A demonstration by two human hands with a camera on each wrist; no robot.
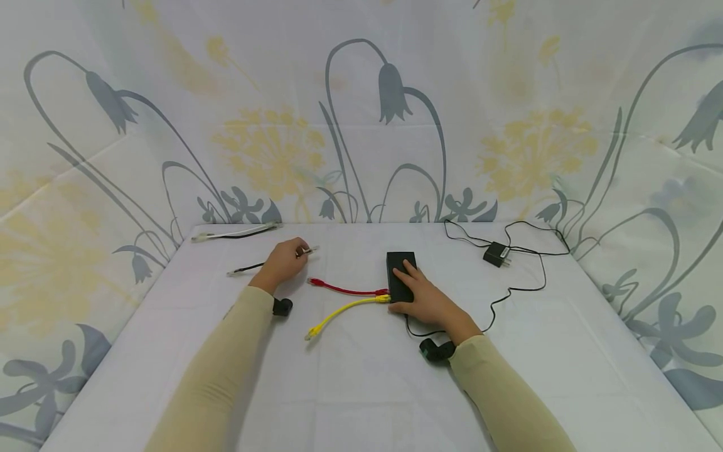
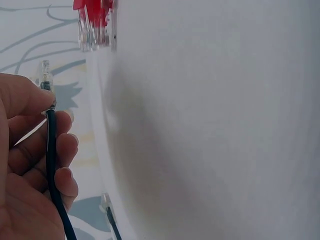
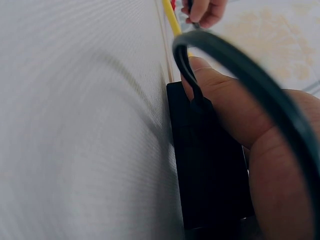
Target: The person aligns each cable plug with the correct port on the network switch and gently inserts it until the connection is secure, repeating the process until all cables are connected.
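My left hand point(image 1: 288, 260) pinches a short black network cable point(image 1: 248, 269) close to one clear plug point(image 2: 47, 75). The plug points right, above the table. In the left wrist view, the cable's other clear plug point(image 2: 106, 202) shows lower down. My right hand point(image 1: 423, 298) holds a black network switch point(image 1: 398, 292), fingers spread over its top and thumb along its near edge. A red network cable point(image 1: 350, 290) and a yellow network cable point(image 1: 344, 309) run from the switch's left side, with their free plugs lying leftward. A black power cord point(image 3: 200, 102) enters its near side.
A black power adapter point(image 1: 496, 253) lies at the right, its thin cord point(image 1: 528, 289) looping over the white table point(image 1: 361, 376). At the back left lie white and black cables point(image 1: 237, 233) side by side. A flowered cloth point(image 1: 361, 157) hangs behind the table.
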